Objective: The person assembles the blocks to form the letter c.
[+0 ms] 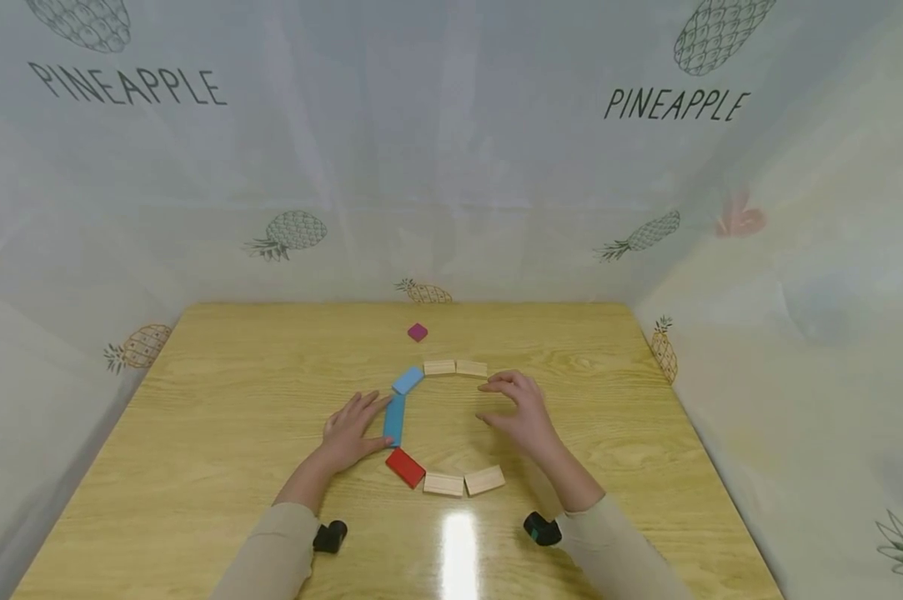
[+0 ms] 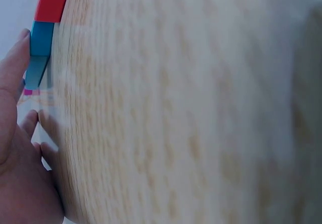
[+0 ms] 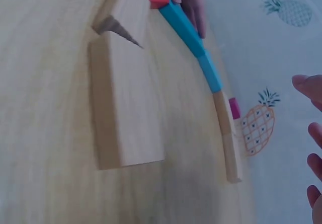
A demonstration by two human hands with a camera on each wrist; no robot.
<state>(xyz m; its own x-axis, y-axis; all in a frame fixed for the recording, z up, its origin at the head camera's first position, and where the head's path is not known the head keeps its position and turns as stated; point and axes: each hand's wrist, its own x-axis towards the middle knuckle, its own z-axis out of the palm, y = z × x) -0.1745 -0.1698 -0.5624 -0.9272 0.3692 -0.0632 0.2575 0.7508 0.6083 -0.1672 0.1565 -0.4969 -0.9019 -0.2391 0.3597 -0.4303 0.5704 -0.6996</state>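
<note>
Wooden blocks lie end to end in a ring open on its right side. The left hand [image 1: 349, 431] touches the outer side of the long blue block [image 1: 394, 421], thumb near one end and index finger near the other. A lighter blue block [image 1: 408, 380] and a red block [image 1: 405, 467] adjoin its ends. The right hand [image 1: 522, 414] hovers at the ring's open side, thumb and fingers spread apart with nothing between them. Beyond it are plain blocks [image 1: 471, 368]; nearer the person is another plain block [image 3: 136, 103], close in the right wrist view.
A small magenta block [image 1: 417, 332] lies apart, beyond the ring. The wooden table [image 1: 218, 467] is bordered at the back and sides by a pale curtain [image 1: 451, 167] with pineapple prints. Black wrist devices [image 1: 543, 529] sit at both sleeves.
</note>
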